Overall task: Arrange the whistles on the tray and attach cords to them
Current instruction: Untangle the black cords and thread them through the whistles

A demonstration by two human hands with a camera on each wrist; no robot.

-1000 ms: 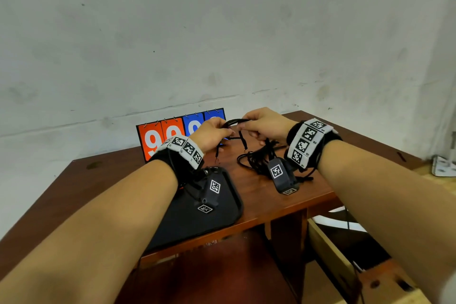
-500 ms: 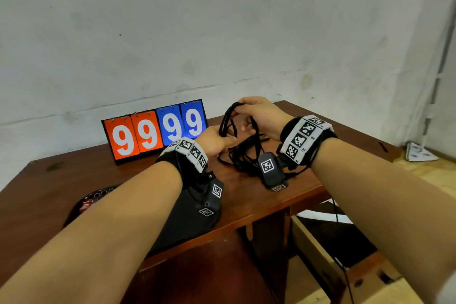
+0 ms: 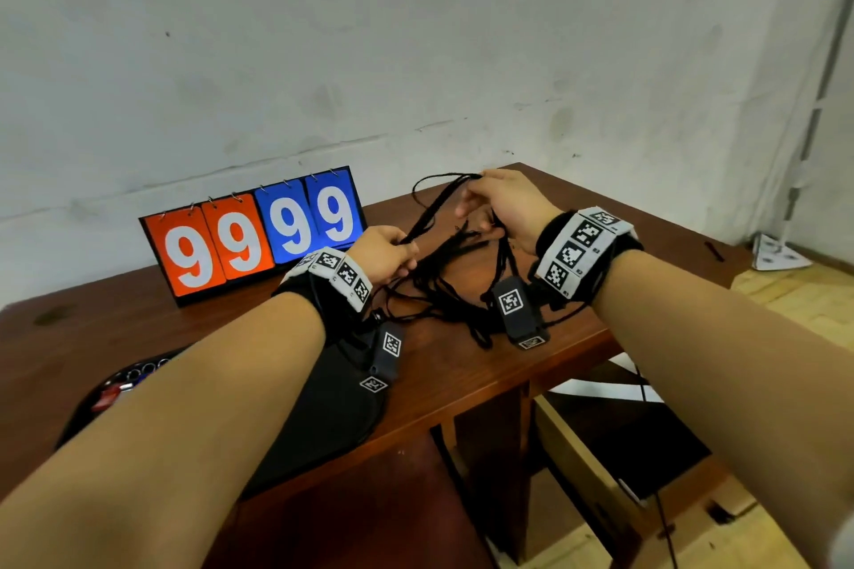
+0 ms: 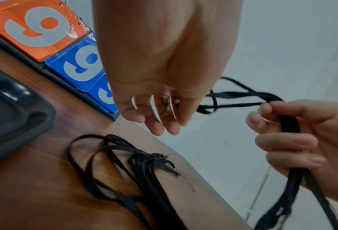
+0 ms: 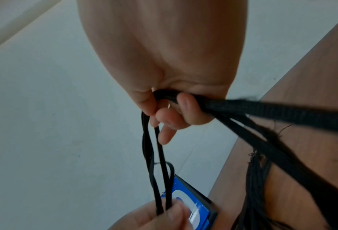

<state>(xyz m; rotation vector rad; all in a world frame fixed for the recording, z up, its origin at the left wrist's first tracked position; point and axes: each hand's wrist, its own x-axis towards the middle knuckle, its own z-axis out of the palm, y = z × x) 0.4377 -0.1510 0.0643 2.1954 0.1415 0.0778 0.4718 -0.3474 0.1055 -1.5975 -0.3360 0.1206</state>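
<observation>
A tangle of black cords (image 3: 443, 291) lies on the wooden table (image 3: 462, 374) between my hands. My left hand (image 3: 406, 255) pinches one cord loop (image 3: 434, 208), which stretches up to my right hand (image 3: 471, 203). The right hand grips several cord strands, seen in the right wrist view as cords (image 5: 262, 112) running out of the curled fingers (image 5: 170, 118). In the left wrist view the bundle (image 4: 144, 168) rests beside the black tray (image 4: 16, 118). A few whistles (image 3: 134, 379) show at the tray's (image 3: 323, 420) left end, mostly hidden by my left forearm.
A flip scoreboard (image 3: 259, 236) reading 9999 stands at the table's back, left of the cords. A grey wall rises close behind. The table edge drops off at the right, above a wooden crate (image 3: 600, 476) and white papers (image 3: 600, 388).
My hands have drawn apart. The right hand has lifted its cords up and away, stretching one loop out of the tangle. The left hand keeps its pinch lower down.
</observation>
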